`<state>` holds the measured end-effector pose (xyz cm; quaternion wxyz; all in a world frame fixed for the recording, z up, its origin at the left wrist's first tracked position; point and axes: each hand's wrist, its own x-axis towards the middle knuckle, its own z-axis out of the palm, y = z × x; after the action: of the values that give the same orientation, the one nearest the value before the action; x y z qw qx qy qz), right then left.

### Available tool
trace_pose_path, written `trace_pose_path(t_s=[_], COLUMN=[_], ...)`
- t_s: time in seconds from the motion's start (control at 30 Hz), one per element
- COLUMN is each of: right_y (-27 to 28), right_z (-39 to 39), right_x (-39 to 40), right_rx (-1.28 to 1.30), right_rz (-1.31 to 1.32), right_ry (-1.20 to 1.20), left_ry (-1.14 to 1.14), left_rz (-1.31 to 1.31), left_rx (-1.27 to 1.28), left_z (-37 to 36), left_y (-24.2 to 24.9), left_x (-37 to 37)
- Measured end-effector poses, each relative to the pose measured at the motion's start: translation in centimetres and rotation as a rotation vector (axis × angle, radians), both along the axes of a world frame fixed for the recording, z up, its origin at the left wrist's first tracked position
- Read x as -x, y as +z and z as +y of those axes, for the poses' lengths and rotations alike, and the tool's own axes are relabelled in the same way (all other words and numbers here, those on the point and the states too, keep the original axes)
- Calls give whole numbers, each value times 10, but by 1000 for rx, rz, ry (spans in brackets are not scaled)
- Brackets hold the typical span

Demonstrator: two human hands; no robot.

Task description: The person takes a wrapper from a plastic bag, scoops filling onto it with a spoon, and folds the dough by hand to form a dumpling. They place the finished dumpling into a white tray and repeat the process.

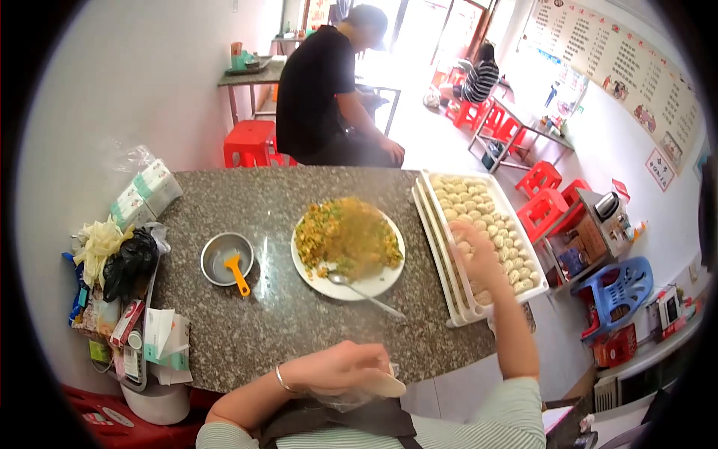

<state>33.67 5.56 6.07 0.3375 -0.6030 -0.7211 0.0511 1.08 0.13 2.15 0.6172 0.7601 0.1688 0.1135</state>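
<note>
My left hand, with a bracelet at the wrist, is closed around a pale, flat dough wrapper close to my body. Clear plastic shows beneath that hand. Out to the right, my right hand reaches over the top white tray, its fingers curled down among rows of pleated dumplings. Whatever those fingers hold is hidden. Between the hands stands a white plate heaped with yellow-green chopped filling. A metal spoon rests on its near rim.
A metal bowl with an orange-handled scraper sits left on the speckled counter. Tissue packs, bags and boxes crowd the left edge. A person in black sits just beyond the far edge; another person sits farther back.
</note>
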Motion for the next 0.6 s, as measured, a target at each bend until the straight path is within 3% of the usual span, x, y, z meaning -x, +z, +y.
trace_pose_path(t_s=[0.03, 0.07, 0.1, 0.13, 0.23, 0.33, 0.47, 0.6], right_y=[9, -17, -30, -39, -81, -100, -112, -88], right_z=[-25, -30, -43, -52, -48, -44, -38, -42], right_x=[41, 52, 70, 83, 88, 96, 110, 117], right_rx=[209, 175, 179, 186, 223, 287, 152, 161], right_rz=[119, -32, -91, -149, -153, -90, -98, -46], right_ry=[131, 292, 273, 255, 163, 182, 199, 133], left_ry=[50, 97, 143, 149, 416, 612, 646, 738], left_rz=[-110, -223, -311, -313, -496, -664, -839, -918], left_rx=[82, 168, 341, 340, 806, 903, 1127, 1092], left_z=[2, 2, 4, 9, 15, 19, 21, 25], left_y=[-2, -7, -20, -26, -38, -45, -66, -92], left_x=[2, 4, 6, 10, 21, 22, 35, 44])
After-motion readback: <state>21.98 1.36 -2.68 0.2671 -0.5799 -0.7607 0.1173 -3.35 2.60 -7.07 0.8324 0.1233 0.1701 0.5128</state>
